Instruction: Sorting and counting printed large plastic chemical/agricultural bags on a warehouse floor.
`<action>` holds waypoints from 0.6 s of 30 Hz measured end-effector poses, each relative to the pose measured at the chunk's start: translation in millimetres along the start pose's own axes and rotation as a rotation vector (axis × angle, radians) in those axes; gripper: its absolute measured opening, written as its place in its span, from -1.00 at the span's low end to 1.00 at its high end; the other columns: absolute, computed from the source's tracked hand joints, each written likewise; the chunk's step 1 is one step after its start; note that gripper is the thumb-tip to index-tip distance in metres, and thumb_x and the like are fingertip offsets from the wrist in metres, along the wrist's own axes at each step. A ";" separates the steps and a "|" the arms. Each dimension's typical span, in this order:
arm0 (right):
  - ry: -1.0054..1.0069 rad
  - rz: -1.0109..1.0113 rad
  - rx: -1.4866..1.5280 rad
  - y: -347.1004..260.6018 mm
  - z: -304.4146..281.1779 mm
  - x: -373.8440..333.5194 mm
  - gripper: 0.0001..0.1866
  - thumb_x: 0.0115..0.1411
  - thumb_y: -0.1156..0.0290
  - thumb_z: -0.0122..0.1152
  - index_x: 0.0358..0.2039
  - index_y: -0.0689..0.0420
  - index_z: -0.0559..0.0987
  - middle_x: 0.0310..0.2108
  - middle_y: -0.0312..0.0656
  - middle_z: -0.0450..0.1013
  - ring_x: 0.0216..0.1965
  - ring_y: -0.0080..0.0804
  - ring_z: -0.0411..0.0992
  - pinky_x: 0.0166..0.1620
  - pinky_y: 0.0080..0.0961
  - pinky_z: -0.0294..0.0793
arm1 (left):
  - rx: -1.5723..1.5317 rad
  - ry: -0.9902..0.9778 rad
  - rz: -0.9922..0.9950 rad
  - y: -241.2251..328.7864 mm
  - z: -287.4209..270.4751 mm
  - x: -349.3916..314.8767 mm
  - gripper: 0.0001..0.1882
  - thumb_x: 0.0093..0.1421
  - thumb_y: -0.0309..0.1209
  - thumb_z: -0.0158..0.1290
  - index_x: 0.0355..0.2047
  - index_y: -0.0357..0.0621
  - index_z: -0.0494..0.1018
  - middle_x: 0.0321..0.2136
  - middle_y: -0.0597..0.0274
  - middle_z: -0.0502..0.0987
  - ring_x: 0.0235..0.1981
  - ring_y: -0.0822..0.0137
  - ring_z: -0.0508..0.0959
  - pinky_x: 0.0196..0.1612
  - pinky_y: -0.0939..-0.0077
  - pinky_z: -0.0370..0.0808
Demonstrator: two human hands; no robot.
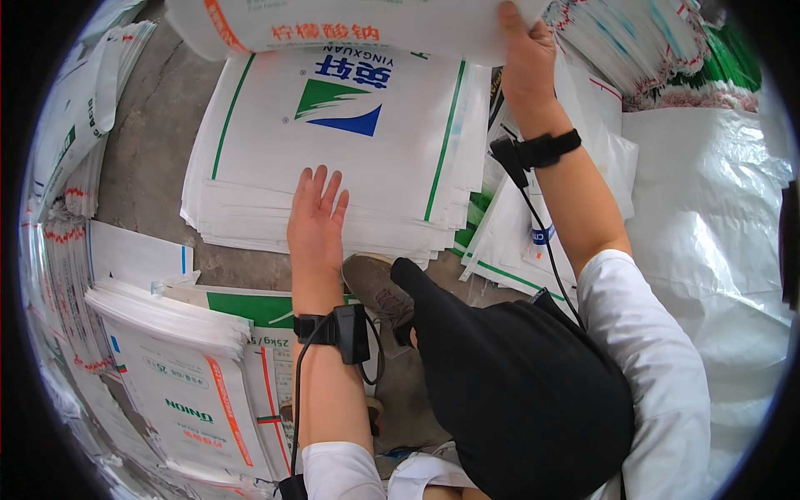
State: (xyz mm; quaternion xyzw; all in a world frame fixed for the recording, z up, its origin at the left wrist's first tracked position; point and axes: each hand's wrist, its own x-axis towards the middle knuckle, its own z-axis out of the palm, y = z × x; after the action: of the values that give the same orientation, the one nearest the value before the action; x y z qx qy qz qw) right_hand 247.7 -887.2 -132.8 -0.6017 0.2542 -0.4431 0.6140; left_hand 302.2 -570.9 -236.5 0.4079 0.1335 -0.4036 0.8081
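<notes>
A stack of flat white sacks (392, 162) with green side stripes and a green and blue emblem lies in front of me. Above its far part, a white sack (417, 25) with orange printing is raised and curved. My right hand (529, 62) grips this sack's right edge, thumb on top, and its fingers are partly hidden. My left hand (318, 204) is palm up with fingers stretched and apart over the stack's near edge. Nothing is in it; whether it touches the stack I cannot tell.
More sacks (179, 375) are piled at the near left, with bundled sacks (75, 283) along the left edge. Loose sacks (517, 233) and shiny white sheeting (700, 225) lie at right. Black devices (350, 333) with cables are strapped on both wrists. My shoe (379, 287) stands by the stack.
</notes>
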 end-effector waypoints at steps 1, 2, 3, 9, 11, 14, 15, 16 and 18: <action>-0.003 -0.004 0.000 -6.2 0.9 -4.5 -0.61 0.24 0.20 0.33 -0.07 0.21 0.53 -0.19 -0.27 0.57 -0.21 -0.54 0.49 -0.10 -0.56 0.46 | 0.002 0.009 -0.014 -1.0 2.2 -1.4 -0.31 0.38 -0.25 -0.03 0.37 -0.31 -0.01 0.35 -0.09 0.12 0.33 0.03 0.22 0.31 0.20 0.25; -0.043 -0.015 0.048 -11.0 1.5 -9.1 -0.63 0.28 0.22 0.28 -0.05 0.21 0.53 -0.15 -0.25 0.56 -0.17 -0.50 0.49 -0.06 -0.53 0.46 | 0.000 0.008 -0.011 -1.9 4.1 -2.2 -0.31 0.38 -0.25 -0.03 0.37 -0.31 -0.01 0.35 -0.09 0.12 0.33 0.03 0.22 0.31 0.20 0.25; -0.082 -0.025 0.096 -13.2 1.5 -11.3 -0.65 0.32 0.24 0.23 -0.02 0.21 0.53 -0.12 -0.23 0.56 -0.13 -0.46 0.49 -0.02 -0.49 0.45 | 0.005 0.003 -0.018 -2.7 5.8 -2.8 -0.31 0.37 -0.25 -0.03 0.37 -0.32 -0.01 0.34 -0.09 0.13 0.33 0.04 0.22 0.31 0.20 0.26; -0.167 0.049 -0.080 2.2 -18.5 -49.0 -0.70 0.30 0.31 0.24 -0.09 0.29 0.57 -0.17 -0.26 0.56 -0.14 -0.52 0.47 -0.02 -0.54 0.43 | 0.064 -0.059 -0.006 0.1 18.6 -5.8 -0.26 0.39 -0.14 -0.05 0.37 -0.32 -0.05 0.33 -0.10 0.15 0.33 0.03 0.22 0.30 0.17 0.28; -0.230 0.118 -0.165 12.9 -23.5 -73.8 -0.72 0.31 0.29 0.22 -0.10 0.23 0.59 -0.16 -0.26 0.57 -0.12 -0.57 0.45 0.00 -0.56 0.41 | 0.072 -0.085 0.004 0.8 23.2 -5.3 -0.22 0.40 -0.06 -0.08 0.38 -0.32 -0.09 0.33 -0.11 0.13 0.33 0.02 0.21 0.30 0.14 0.29; -0.504 -0.080 -0.550 42.6 -35.8 -108.3 -0.71 0.10 0.57 0.28 -0.12 0.07 0.64 -0.20 -0.25 0.60 -0.16 -0.42 0.50 0.02 -0.48 0.40 | -0.084 -0.117 -0.035 4.5 28.6 -7.5 -0.13 0.37 0.16 -0.18 0.37 -0.29 -0.11 0.33 -0.11 0.08 0.30 -0.01 0.24 0.30 0.04 0.30; -0.640 -0.325 -0.715 51.8 -38.5 -117.0 -0.59 0.00 0.70 0.27 -0.12 0.04 0.64 -0.20 -0.26 0.60 -0.19 -0.35 0.52 0.02 -0.46 0.39 | -0.096 -0.148 -0.046 4.7 31.2 -6.4 -0.11 0.35 0.21 -0.22 0.37 -0.27 -0.11 0.33 -0.11 0.06 0.29 -0.01 0.25 0.30 0.02 0.31; -0.685 -0.340 -0.710 57.8 -36.8 -127.4 -0.53 -0.07 0.73 0.26 -0.13 0.00 0.65 -0.21 -0.27 0.60 -0.19 -0.30 0.51 0.01 -0.44 0.38 | -0.204 -0.086 -0.101 2.4 28.9 -4.7 -0.23 0.35 0.09 -0.07 0.30 -0.26 0.06 0.23 -0.09 0.23 0.20 -0.01 0.34 0.24 0.03 0.38; -0.730 -0.389 -0.720 64.1 -37.0 -141.4 -0.51 -0.11 0.75 0.25 -0.17 -0.05 0.65 -0.21 -0.35 0.60 -0.15 -0.32 0.51 -0.05 -0.42 0.36 | -0.146 0.010 -0.171 -15.2 17.0 4.1 -0.32 0.34 -0.03 -0.01 0.25 -0.28 0.14 0.17 -0.08 0.31 0.15 0.00 0.39 0.20 0.04 0.41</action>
State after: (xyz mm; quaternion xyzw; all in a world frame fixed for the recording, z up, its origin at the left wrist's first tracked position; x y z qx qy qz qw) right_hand 164.1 -793.5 -231.3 -0.9244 0.0444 -0.1960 0.3243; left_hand 291.3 -591.4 -236.4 0.3371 0.2007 -0.4584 0.7975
